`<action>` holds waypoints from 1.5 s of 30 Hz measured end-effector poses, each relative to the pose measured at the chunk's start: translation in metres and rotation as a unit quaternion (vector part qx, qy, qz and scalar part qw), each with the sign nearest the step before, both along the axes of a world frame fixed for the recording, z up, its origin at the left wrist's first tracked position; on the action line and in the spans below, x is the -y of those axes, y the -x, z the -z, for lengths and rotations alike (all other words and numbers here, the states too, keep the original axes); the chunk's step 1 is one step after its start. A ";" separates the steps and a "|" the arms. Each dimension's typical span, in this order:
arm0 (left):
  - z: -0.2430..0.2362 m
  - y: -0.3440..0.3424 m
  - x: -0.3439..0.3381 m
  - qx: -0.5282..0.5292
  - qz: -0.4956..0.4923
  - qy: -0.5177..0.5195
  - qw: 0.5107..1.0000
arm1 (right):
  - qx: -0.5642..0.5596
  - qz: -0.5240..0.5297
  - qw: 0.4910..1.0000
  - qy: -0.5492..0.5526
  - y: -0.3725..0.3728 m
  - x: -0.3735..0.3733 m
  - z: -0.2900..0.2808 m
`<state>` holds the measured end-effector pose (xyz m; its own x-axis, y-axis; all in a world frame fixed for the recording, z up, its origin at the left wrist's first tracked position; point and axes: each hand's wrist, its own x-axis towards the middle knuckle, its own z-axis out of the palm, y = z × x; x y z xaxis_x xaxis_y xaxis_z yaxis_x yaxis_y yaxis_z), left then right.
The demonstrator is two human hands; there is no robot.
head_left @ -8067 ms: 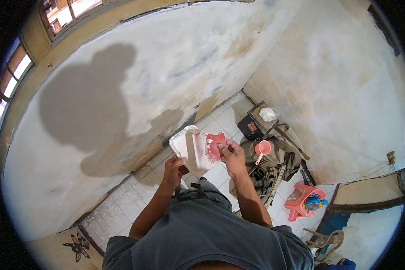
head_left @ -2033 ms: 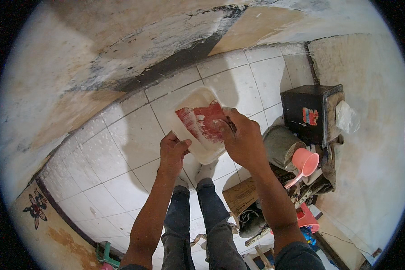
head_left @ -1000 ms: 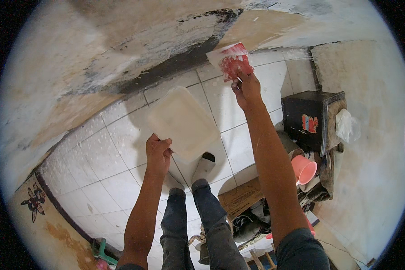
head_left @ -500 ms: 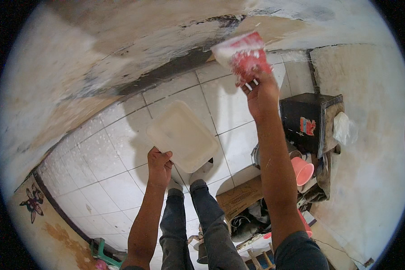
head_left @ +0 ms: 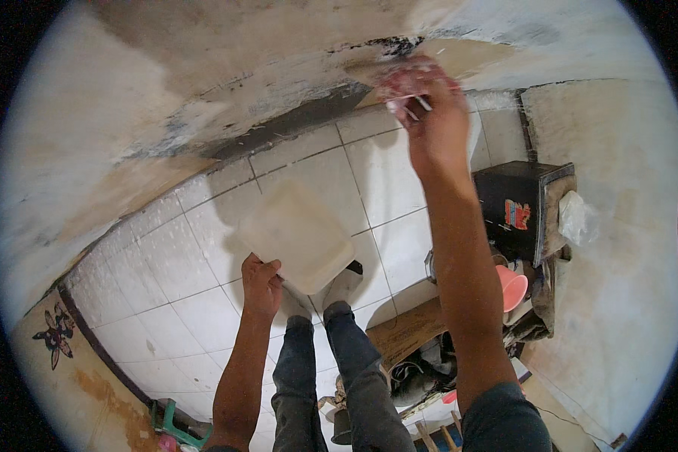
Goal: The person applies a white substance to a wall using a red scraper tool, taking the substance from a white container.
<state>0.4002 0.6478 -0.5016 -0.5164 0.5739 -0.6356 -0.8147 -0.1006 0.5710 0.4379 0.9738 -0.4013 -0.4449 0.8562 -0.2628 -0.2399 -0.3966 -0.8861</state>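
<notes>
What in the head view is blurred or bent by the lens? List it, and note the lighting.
Head view: the right hand and the pink-smeared scraper it presses to the wall are motion-blurred; the left hand and its white tray are sharper; tile joints bow toward the dark fisheye rim; light is soft and even, without glare.

whites, greys and a few spots of pink
the plastering hawk (head_left: 297,235) is creamy white; the trowel (head_left: 407,89) in the right hand (head_left: 433,124) is smeared pink-red. the wall (head_left: 226,83) is patchy off-white with tan stains and a dark grey streak. the floor tiles (head_left: 166,294) are white with grey grout. a black box (head_left: 518,207) bears a red patch, beside a pink scoop (head_left: 511,286). the jeans (head_left: 331,377) are dark blue. a dark flower pattern (head_left: 53,335) marks the tan floor edge.
</notes>
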 end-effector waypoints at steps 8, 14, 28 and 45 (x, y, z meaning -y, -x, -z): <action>-0.024 0.005 -0.002 -0.013 -0.021 0.028 0.999 | 0.017 0.074 0.997 -0.006 -0.053 0.015 -0.017; -0.007 0.011 0.018 -0.045 -0.001 0.024 0.999 | 0.060 0.022 0.990 0.127 -0.035 0.036 0.109; -0.018 0.009 0.013 -0.001 0.050 0.043 0.998 | 0.021 0.084 0.996 -0.025 -0.024 0.045 -0.018; -0.005 0.032 -0.026 -0.006 0.160 -0.031 0.987 | 0.019 0.099 0.990 -0.098 0.004 0.029 -0.090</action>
<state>0.3683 0.6741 -0.4966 -0.3095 0.7456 -0.5901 -0.8042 0.1259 0.5808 0.4336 0.9445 -0.3112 -0.2569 0.9617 -0.0955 -0.2606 -0.1641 -0.9514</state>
